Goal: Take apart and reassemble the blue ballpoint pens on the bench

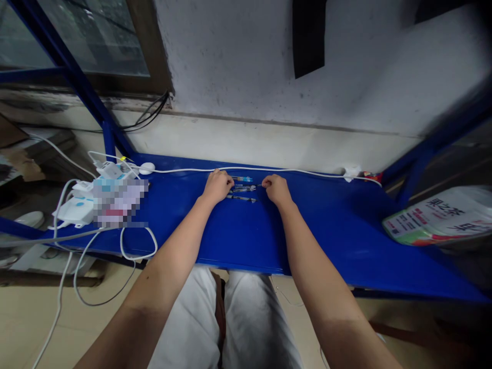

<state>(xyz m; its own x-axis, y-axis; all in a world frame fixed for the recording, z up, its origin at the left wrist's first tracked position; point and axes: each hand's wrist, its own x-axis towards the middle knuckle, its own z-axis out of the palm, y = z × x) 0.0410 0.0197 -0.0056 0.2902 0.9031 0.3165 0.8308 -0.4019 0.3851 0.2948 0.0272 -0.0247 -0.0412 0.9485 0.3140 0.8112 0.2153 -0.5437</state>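
Note:
Several slim pens lie side by side on the blue tabletop, between my two hands. The farthest is a blue pen. Closer to me are dark and clear pens, and a separate dark pen lies nearest. At the left ends of the pens, my left hand is closed with its fingers curled; what its fingertips hold is too small to make out. My right hand is closed at the right side, thumb and finger pinching the thin dark end of a middle pen.
On the left are a white power strip, plugs and looping white cables, beside a blurred-out flat item. A white cable runs along the back edge by the wall. At the right lies a large labelled plastic bottle. Blue frame posts flank the table.

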